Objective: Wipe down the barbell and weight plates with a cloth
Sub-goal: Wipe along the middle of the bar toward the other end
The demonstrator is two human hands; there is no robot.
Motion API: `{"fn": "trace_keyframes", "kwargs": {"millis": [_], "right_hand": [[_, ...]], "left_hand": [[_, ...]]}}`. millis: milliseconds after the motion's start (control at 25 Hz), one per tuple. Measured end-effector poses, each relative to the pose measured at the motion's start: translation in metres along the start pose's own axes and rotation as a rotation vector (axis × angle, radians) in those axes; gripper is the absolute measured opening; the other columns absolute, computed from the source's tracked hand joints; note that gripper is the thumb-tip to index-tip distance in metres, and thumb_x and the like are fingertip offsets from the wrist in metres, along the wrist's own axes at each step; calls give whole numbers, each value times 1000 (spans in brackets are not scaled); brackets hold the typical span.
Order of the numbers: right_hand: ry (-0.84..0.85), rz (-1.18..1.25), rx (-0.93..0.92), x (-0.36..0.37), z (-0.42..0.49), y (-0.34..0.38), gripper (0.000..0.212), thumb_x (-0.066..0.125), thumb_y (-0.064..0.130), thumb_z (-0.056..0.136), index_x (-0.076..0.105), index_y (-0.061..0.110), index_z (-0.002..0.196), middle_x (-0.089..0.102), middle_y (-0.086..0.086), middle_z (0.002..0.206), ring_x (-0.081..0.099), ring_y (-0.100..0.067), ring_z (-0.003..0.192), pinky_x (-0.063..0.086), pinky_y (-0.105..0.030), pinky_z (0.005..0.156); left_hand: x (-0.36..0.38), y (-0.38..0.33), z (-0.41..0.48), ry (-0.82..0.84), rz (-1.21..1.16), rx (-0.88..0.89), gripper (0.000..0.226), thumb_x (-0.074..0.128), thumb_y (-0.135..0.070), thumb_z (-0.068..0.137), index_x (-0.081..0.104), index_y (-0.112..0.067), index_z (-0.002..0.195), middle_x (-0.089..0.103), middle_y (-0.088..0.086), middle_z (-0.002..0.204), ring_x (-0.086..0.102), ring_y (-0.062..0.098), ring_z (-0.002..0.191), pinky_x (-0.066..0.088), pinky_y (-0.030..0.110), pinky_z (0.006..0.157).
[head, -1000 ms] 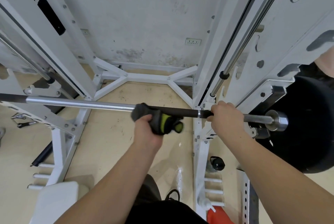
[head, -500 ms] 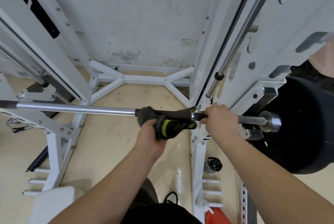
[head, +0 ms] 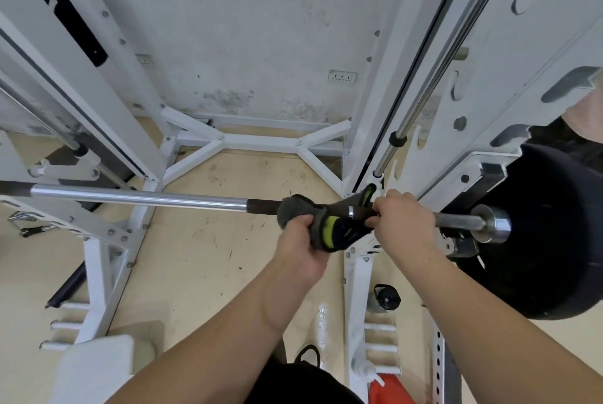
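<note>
A chrome barbell (head: 137, 197) runs left to right across a white rack, with a dark knurled section near the middle. My left hand (head: 301, 242) grips a dark grey cloth with a yellow-green stripe (head: 329, 227), wrapped around the bar's dark section. My right hand (head: 403, 219) clasps the bar just right of the cloth and touches the cloth's end. A large black weight plate (head: 551, 240) sits on the bar's right end, beyond the chrome sleeve tip (head: 496, 224).
White rack uprights (head: 385, 103) stand left and right, joined by a floor brace at the back wall. A chrome guide rod (head: 424, 90) slants on the right. A black-capped bottle (head: 385, 297) stands on the floor by pegs. A white bench corner (head: 94, 367) lies lower left.
My left hand slid the cloth to the right along the bar until it met my right hand. The right hand kept its grip on the bar.
</note>
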State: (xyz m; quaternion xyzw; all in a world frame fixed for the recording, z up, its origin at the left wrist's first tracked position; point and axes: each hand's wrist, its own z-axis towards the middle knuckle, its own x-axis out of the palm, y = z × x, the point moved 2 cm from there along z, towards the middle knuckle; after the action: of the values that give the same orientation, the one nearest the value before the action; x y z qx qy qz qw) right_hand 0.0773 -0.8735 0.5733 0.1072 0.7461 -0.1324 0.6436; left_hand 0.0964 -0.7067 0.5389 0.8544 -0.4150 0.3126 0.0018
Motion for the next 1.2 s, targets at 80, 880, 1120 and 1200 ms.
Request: {"fn": "trace_keyframes", "kwargs": {"millis": [80,880,1120,1200], "right_hand": [[2,21,10,2,1,-1,16,63,36,98,70,22,102,47,6,92,38,-15,86,38,-32,58],[-44,59,30,2,-3,-2,15,61,34,99,71,22,102,52,6,94,50,-18,97,33,-30,56],[-94,383,-34,-4,-26,-64,22,57,37,99,76,29,108,66,8,103,59,-19,106,51,-34,74],[-126,311,48,2,-39,-104,20,60,39,98,76,27,102,59,8,100,58,-19,103,46,-31,67]], "left_hand": [[-19,-28,6,-26,-70,85,32,44,-10,102,63,-3,127,74,20,120,71,35,107,58,47,88],[21,8,-3,-42,73,19,39,44,-2,95,64,3,128,70,16,101,68,28,90,57,41,92],[46,51,-43,7,343,37,35,52,-7,91,67,5,120,76,24,108,72,36,95,58,52,97],[53,32,-54,29,442,229,31,55,-11,88,69,1,114,76,21,98,73,29,83,63,48,85]]}}
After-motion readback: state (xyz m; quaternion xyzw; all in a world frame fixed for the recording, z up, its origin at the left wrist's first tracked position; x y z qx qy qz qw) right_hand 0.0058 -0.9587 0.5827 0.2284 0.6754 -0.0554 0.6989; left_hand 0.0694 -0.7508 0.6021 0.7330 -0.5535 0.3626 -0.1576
